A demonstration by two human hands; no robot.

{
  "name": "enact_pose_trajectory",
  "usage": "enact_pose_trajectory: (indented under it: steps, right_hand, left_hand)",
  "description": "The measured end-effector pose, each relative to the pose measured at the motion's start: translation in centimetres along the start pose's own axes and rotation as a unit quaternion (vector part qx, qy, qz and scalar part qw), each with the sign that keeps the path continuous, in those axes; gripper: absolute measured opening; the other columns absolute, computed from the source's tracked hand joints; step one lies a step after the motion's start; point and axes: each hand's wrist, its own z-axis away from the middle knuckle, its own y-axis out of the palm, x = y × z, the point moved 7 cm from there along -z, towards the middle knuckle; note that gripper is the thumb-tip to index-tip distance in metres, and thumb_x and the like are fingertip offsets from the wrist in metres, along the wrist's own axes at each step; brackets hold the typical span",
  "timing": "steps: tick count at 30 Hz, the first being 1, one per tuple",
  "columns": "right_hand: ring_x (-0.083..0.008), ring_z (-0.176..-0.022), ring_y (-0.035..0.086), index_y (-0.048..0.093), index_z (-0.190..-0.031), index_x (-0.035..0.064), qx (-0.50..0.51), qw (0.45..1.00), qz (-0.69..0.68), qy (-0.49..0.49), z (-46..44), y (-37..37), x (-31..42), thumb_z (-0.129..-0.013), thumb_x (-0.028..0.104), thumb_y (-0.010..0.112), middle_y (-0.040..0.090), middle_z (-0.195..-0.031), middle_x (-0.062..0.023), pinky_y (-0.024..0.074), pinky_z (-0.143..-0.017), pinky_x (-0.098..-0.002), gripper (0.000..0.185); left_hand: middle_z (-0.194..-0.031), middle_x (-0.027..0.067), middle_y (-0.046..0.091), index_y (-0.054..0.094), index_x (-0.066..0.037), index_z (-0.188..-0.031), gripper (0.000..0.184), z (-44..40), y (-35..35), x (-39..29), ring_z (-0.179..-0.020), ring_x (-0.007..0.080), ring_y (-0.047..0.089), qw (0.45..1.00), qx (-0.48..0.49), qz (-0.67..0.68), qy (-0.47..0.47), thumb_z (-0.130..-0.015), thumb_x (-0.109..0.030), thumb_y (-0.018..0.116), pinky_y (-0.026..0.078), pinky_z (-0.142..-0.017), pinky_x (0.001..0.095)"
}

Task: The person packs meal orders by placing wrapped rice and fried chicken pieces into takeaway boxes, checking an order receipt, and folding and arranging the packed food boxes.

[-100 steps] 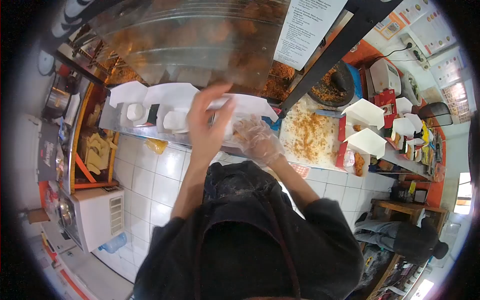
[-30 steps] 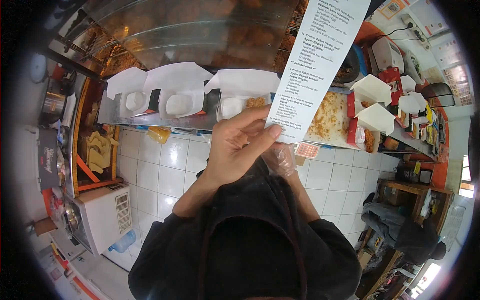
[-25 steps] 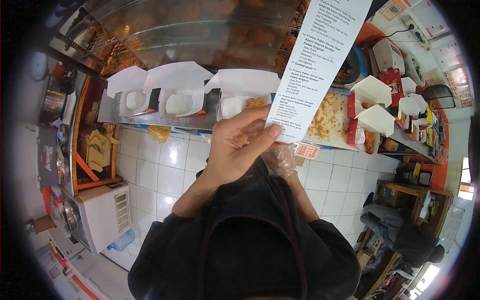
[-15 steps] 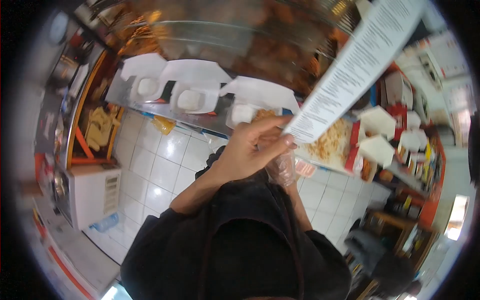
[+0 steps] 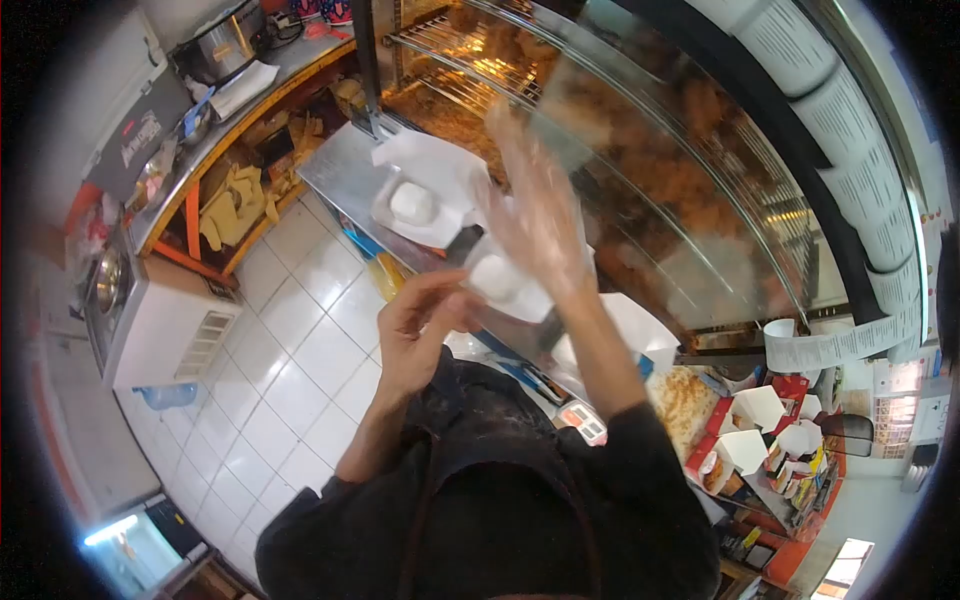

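Observation:
My left hand point(image 5: 418, 330) is at the near edge of the middle white takeaway box point(image 5: 530, 298). Its fingers are bent, thumb and forefinger close together; whether they pinch the box edge I cannot tell. My right hand point(image 5: 540, 215), in a clear plastic glove and smeared by motion, is raised over that box with its fingers stretched out and nothing visible in them. A white rice mound point(image 5: 495, 278) lies in the box. Farther left, another open box point(image 5: 432, 160) holds a rice mound point(image 5: 411, 203). A third box point(image 5: 635, 328) is partly behind my right forearm.
A glass-fronted display cabinet point(image 5: 670, 190) with wire racks and fried food stands behind the boxes. Printed paper strips point(image 5: 840, 345) hang at the right. Crumbs cover a tray point(image 5: 690, 405) near red-and-white food cartons point(image 5: 745, 420). A white appliance point(image 5: 170, 330) stands on the tiled floor.
My left hand has let go of the long printed strip and moved left and down. My gloved right hand has come up over the middle box. The view has turned.

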Motion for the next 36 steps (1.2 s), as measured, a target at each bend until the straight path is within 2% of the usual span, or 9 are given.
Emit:
enact_pose_trajectory:
  steps: [2,5,7,10,16,20,22,31,36]
  right_hand:
    - [-0.0385,-0.128,0.052,0.040,-0.147,0.0063,0.059,0.989,0.092,0.104,-7.2,3.2,-1.0,-0.093,0.040,0.058,0.052,-0.137,-0.0268,0.0421,-0.106,-0.0470,0.066]
    - [-0.0374,-0.122,0.057,0.041,-0.145,0.0050,-0.082,0.938,0.336,0.023,-13.4,6.6,-4.3,-0.093,0.045,0.056,0.054,-0.135,-0.0276,0.0438,-0.105,-0.0478,0.068]
    - [-0.0387,-0.118,0.060,0.042,-0.145,0.0084,0.170,0.925,0.239,0.240,-15.6,7.7,-8.7,-0.093,0.048,0.054,0.056,-0.133,-0.0272,0.0476,-0.101,-0.0487,0.066]
    - [-0.0380,-0.112,0.063,0.044,-0.144,0.0121,0.023,0.926,0.345,0.152,-16.1,9.6,-11.7,-0.093,0.048,0.057,0.060,-0.130,-0.0215,0.0518,-0.094,-0.0510,0.064]
    - [-0.0362,-0.113,0.063,0.046,-0.144,0.0196,0.051,0.875,0.453,0.163,-15.9,9.8,-10.9,-0.091,0.048,0.062,0.062,-0.130,-0.0132,0.0529,-0.092,-0.0508,0.062]
    - [-0.0385,-0.109,0.063,0.047,-0.143,0.0254,0.011,0.880,0.461,0.116,-16.2,9.8,-10.6,-0.090,0.050,0.062,0.063,-0.124,-0.0164,0.0541,-0.090,-0.0497,0.061]
    - [-0.0401,-0.106,0.063,0.050,-0.142,0.0288,0.101,0.895,0.395,0.181,-16.2,9.6,-10.6,-0.088,0.051,0.064,0.063,-0.119,-0.0178,0.0546,-0.088,-0.0493,0.060]
    - [-0.0406,-0.104,0.061,0.057,-0.128,0.0215,-0.125,0.920,0.363,0.076,-12.8,8.1,-6.6,-0.083,0.044,0.074,0.061,-0.111,-0.0219,0.0513,-0.085,-0.0534,0.052]
    - [-0.0362,-0.102,0.063,0.055,-0.128,0.0215,-0.098,0.912,0.374,0.135,-13.6,8.2,-6.2,-0.086,0.047,0.071,0.063,-0.113,-0.0192,0.0490,-0.089,-0.0558,0.051]
  left_hand:
    - [-0.089,0.0150,0.070,0.060,0.002,-0.118,0.027,-1.1,-4.5,-0.7,-0.070,0.0182,0.068,0.996,-0.089,-0.027,0.009,-0.099,-0.016,0.057,0.054,-0.065,0.0284]
    - [-0.085,0.0133,0.070,0.060,0.001,-0.117,0.027,-2.1,-10.2,-1.1,-0.068,0.0167,0.066,0.985,-0.155,-0.069,0.003,-0.099,-0.018,0.057,0.053,-0.064,0.0275]
    - [-0.085,0.0124,0.069,0.061,-0.001,-0.116,0.027,-3.1,-12.7,-0.5,-0.067,0.0159,0.066,0.985,-0.157,-0.072,0.004,-0.098,-0.020,0.057,0.052,-0.064,0.0267]
    - [-0.086,0.0116,0.069,0.061,-0.002,-0.116,0.025,-4.3,-15.3,0.5,-0.067,0.0154,0.066,0.984,-0.171,-0.040,-0.012,-0.098,-0.020,0.058,0.052,-0.064,0.0269]
    - [-0.087,0.0100,0.067,0.061,-0.001,-0.115,0.023,-7.6,-16.5,1.7,-0.073,0.0144,0.067,0.993,-0.116,-0.008,-0.035,-0.099,-0.017,0.058,0.055,-0.066,0.0267]
    - [-0.090,0.0124,0.070,0.059,-0.001,-0.116,0.019,-9.0,-16.7,3.0,-0.074,0.0145,0.066,0.994,-0.085,0.047,-0.043,-0.099,-0.010,0.058,0.053,-0.066,0.0263]
    - [-0.090,0.0124,0.071,0.059,-0.001,-0.116,0.019,-9.4,-16.7,3.1,-0.074,0.0144,0.066,0.995,-0.073,0.043,-0.048,-0.100,-0.010,0.058,0.053,-0.067,0.0263]
    - [-0.088,0.0115,0.070,0.060,-0.001,-0.115,0.020,-10.2,-17.2,4.3,-0.074,0.0144,0.066,0.995,-0.070,0.054,-0.055,-0.099,-0.011,0.058,0.054,-0.068,0.0265]
    - [-0.089,0.0112,0.070,0.060,0.000,-0.115,0.021,-10.0,-17.9,4.7,-0.077,0.0145,0.067,0.994,-0.065,0.052,-0.067,-0.099,-0.013,0.057,0.055,-0.069,0.0274]
